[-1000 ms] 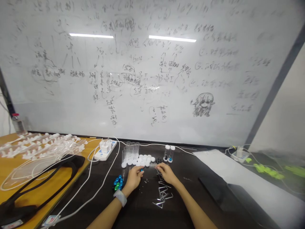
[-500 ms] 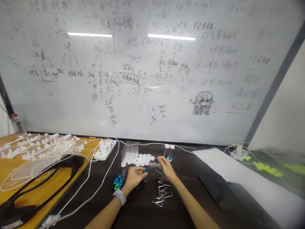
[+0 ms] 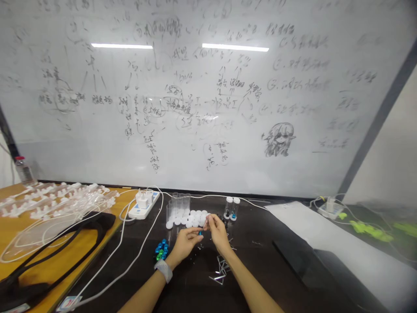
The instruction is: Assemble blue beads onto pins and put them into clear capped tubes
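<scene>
My left hand (image 3: 186,243) pinches a small shiny blue piece (image 3: 200,233) between thumb and fingertips. Close beside it, my right hand (image 3: 217,232) is closed on a thin small piece (image 3: 205,223), whose kind I cannot make out; its lower end is at the blue piece. Whether they touch cannot be told. Bent silver L-shaped rods (image 3: 221,270) like hex keys lie below my right hand, which partly covers them. Shiny blue and green pieces (image 3: 161,248) are heaped left of my left wrist. White round caps (image 3: 192,218) lie just beyond both hands.
Clear tubes (image 3: 180,203) stand behind the caps. Two capped tubes (image 3: 231,208) stand to the right, one with blue inside. A power strip (image 3: 143,205) with white cables lies left. Bagged white parts (image 3: 61,200) cover the wooden table; a black flat object (image 3: 293,263) lies right.
My right hand has moved left and slightly nearer, from the small dark pieces beside the caps to the blue piece. My left hand has stayed almost in place.
</scene>
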Demonstrator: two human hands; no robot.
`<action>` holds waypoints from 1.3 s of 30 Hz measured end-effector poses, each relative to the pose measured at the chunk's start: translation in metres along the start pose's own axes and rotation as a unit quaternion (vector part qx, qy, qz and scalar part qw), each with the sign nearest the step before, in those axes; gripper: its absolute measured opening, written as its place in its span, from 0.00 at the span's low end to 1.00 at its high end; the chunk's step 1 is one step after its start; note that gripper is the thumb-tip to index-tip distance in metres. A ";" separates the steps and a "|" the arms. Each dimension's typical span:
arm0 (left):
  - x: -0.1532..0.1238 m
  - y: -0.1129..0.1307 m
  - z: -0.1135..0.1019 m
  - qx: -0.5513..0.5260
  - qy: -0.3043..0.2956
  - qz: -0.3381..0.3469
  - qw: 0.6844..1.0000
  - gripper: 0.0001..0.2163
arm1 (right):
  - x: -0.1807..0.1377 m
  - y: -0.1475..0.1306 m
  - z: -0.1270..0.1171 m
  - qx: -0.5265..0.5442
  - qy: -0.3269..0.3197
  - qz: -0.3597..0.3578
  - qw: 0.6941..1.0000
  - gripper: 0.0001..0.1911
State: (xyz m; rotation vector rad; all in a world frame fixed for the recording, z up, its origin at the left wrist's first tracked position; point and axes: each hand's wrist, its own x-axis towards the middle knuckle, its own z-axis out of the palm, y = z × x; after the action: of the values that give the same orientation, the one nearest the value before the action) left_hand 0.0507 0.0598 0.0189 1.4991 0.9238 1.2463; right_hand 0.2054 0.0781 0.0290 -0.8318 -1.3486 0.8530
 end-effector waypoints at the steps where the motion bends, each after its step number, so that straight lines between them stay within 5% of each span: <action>1: 0.000 0.001 0.000 0.000 -0.001 0.001 1.000 0.18 | 0.000 0.000 -0.001 -0.010 0.001 -0.002 1.000 0.23; 31: -0.001 0.001 -0.004 -0.022 -0.055 -0.043 0.997 0.24 | -0.002 -0.003 -0.008 -0.156 -0.089 -0.048 0.983 0.18; 36: 0.001 0.001 -0.007 -0.071 -0.011 -0.051 0.996 0.23 | -0.001 -0.016 -0.029 -0.235 -0.044 -0.054 0.970 0.16; 39: 0.003 0.002 -0.008 -0.073 0.028 -0.051 0.996 0.22 | -0.008 -0.024 -0.045 -0.309 -0.125 -0.044 0.942 0.13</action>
State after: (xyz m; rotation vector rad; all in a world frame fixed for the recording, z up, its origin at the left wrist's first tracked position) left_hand 0.0431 0.0636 0.0217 1.2923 0.9135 1.2582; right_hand 0.2507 0.0595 0.0448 -1.1561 -1.9108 0.4671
